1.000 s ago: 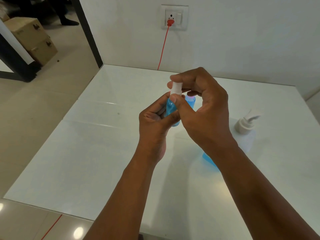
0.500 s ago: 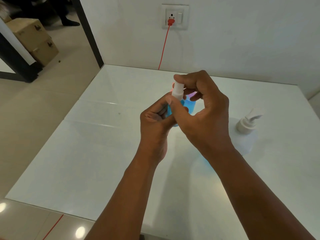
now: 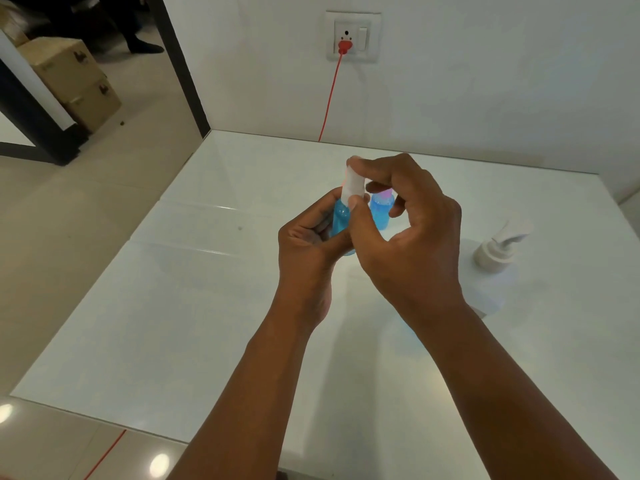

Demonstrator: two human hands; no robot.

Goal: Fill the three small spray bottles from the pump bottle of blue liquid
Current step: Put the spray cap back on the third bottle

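Your left hand [image 3: 311, 244] curls round the body of a small spray bottle [image 3: 341, 220], held upright above the white table [image 3: 180, 306] near its middle; the bottle shows blue liquid up to the shoulder. Your right hand [image 3: 408, 233] pinches the white spray cap [image 3: 353, 183] between thumb and forefinger, cap seated on the neck. Judged step: closing a filled bottle, twisting the cap home. Whether the thread is fully seated cannot be told; fingers cover the joint. Just behind, on the far side of your hands, a second small bottle [image 3: 381, 211] stands with blue liquid inside and a pinkish top; its cap state is unclear. A third small bottle is not visible, possibly hidden by the hands. The pump bottle [image 3: 498, 251] stands to the right, well apart, white pump head pointing right, body pale and mostly washed out. Next move likely calls for finishing the twist until snug, keeping the bottle upright, then setting it down beside the other. Grip the body firmly, since thin plastic squeezed hard could push liquid out.
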